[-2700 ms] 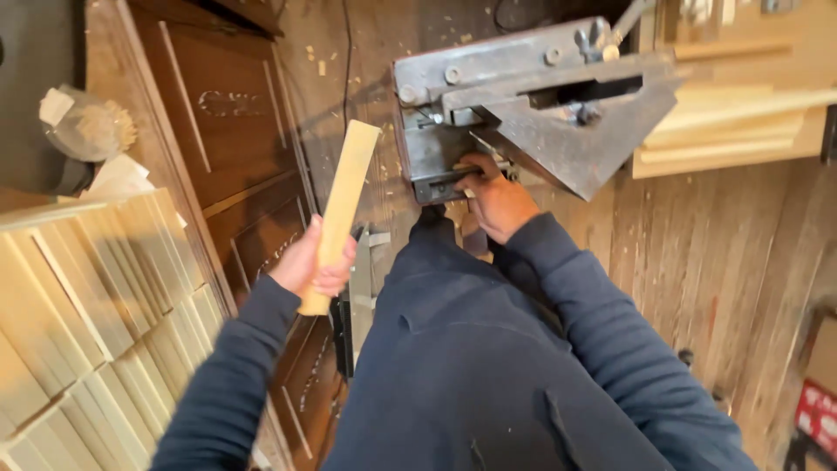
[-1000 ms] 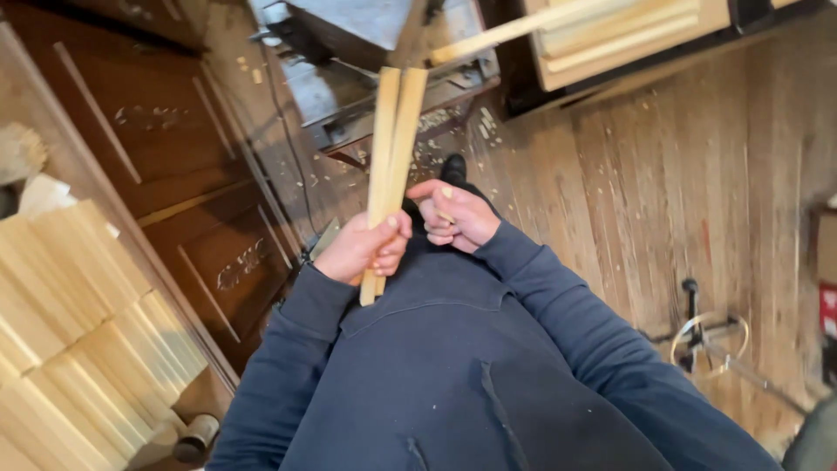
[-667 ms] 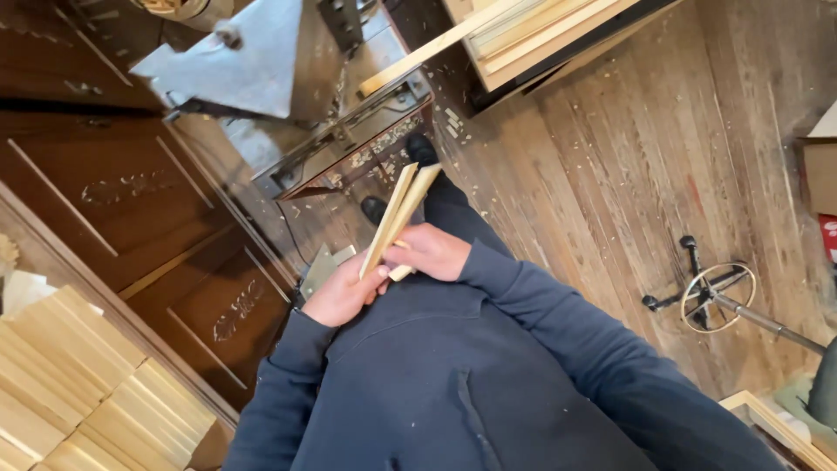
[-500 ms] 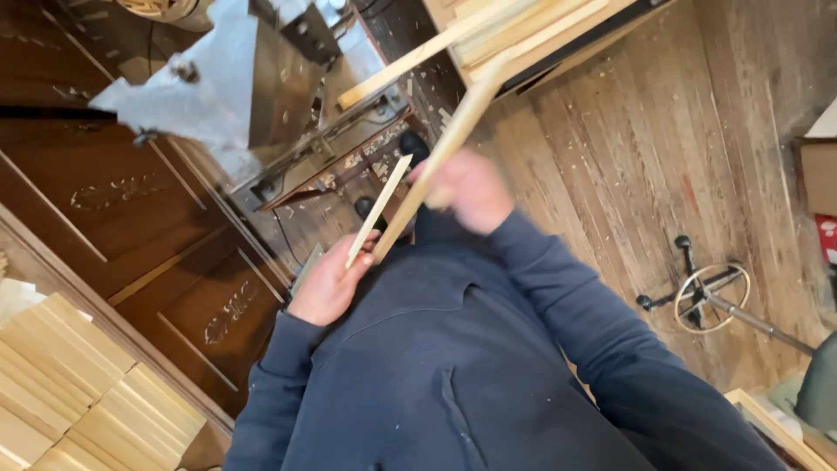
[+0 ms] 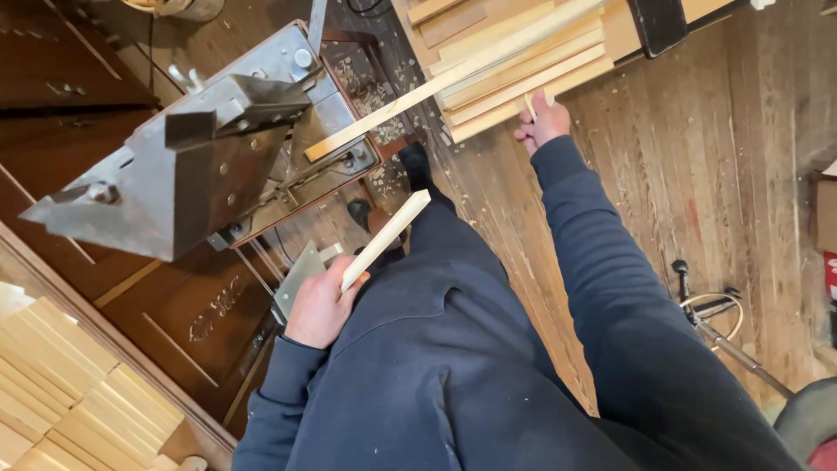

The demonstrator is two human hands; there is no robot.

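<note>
Looks about halfway through a cut-and-stack round to me: the left hand (image 5: 321,301) is closed around a short stick (image 5: 384,240) held by the lap, while the right hand (image 5: 542,125) reaches out and pinches a stick at the pile (image 5: 514,65) of pale strips on the table (image 5: 628,30) (that piece looks nearly put down). The grey metal cutter (image 5: 192,157) sits left with sawdust under it. Worn plank floor (image 5: 741,157), dark carved panels (image 5: 200,323), more strips stacked bottom left (image 5: 61,384).
</note>
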